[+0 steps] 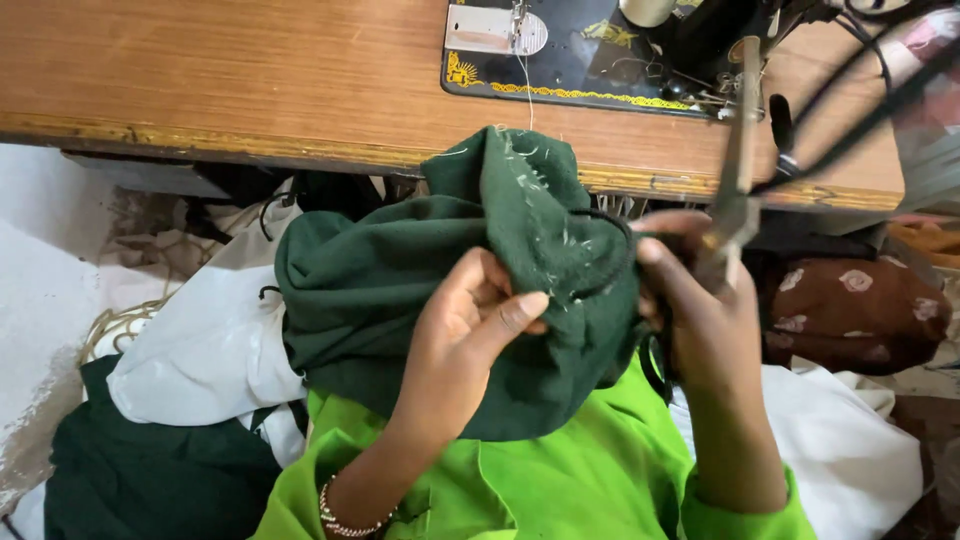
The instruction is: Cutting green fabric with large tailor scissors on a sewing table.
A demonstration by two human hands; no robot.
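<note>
A bunched dark green cloth (400, 300) with loose white thread bits along a seam rests on my lap. My left hand (470, 330) pinches a fold of it near the seam, thumb pressed on the fabric. My right hand (700, 300) grips the cloth's right edge and also holds a pair of scissors (738, 170), blades pointing up, blurred. A black cord (610, 225) loops across the cloth between both hands.
A wooden sewing table (250, 80) spans the top, with a black sewing machine base (570, 60) and metal needle plate (495, 30). White fabric (200, 350) lies at the left, brown patterned cloth (850, 310) at the right. My sleeves are bright green.
</note>
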